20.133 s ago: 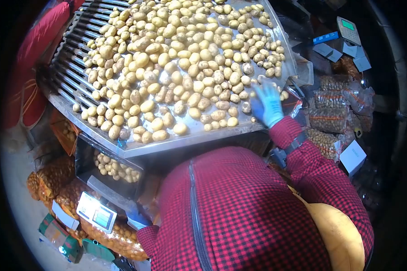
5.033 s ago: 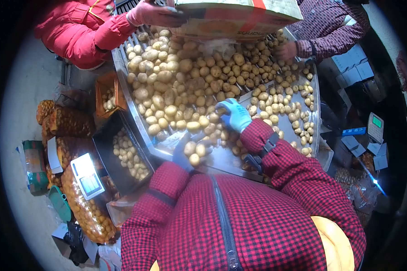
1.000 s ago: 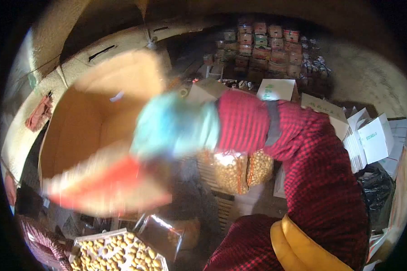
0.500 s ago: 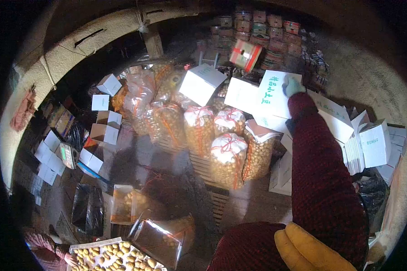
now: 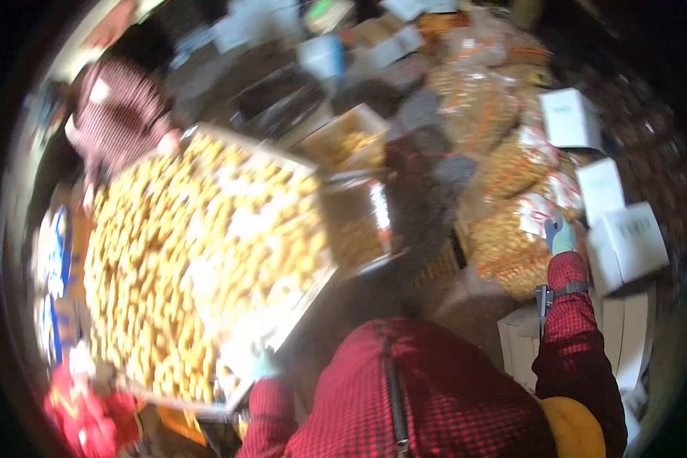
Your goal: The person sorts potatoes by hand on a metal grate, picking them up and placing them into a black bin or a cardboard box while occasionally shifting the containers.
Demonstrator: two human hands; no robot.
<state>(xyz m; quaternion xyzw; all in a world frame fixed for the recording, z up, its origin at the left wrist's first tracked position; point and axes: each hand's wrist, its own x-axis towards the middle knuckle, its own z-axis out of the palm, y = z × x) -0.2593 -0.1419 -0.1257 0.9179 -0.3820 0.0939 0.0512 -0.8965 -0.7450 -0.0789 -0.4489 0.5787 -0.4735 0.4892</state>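
Note:
My right hand (image 5: 561,237), in a pale glove, reaches out beside the white-topped tie of a clear sack of potatoes (image 5: 507,240). Its fingers are apart, and no object shows between them. At the near corner of a large sorting table (image 5: 301,317) is my left hand (image 5: 263,362), also gloved. Motion and glare smear its fingers. Many small yellow potatoes (image 5: 141,282) cover the table. White boxes with green print, among them a tilted one (image 5: 630,243), stand just right of my right hand.
Across the table a person in a striped sleeve (image 5: 122,111) has a hand at its far edge. A person in red (image 5: 91,408) is at the lower left. An open box with potatoes (image 5: 351,141) and a plastic-lined crate (image 5: 355,221) adjoin the table. More potato sacks (image 5: 473,107) stand behind.
The view has swung left, bringing the whole potato table and my left hand into sight. My right hand has left the green-lettered white box and is now beside the sacks.

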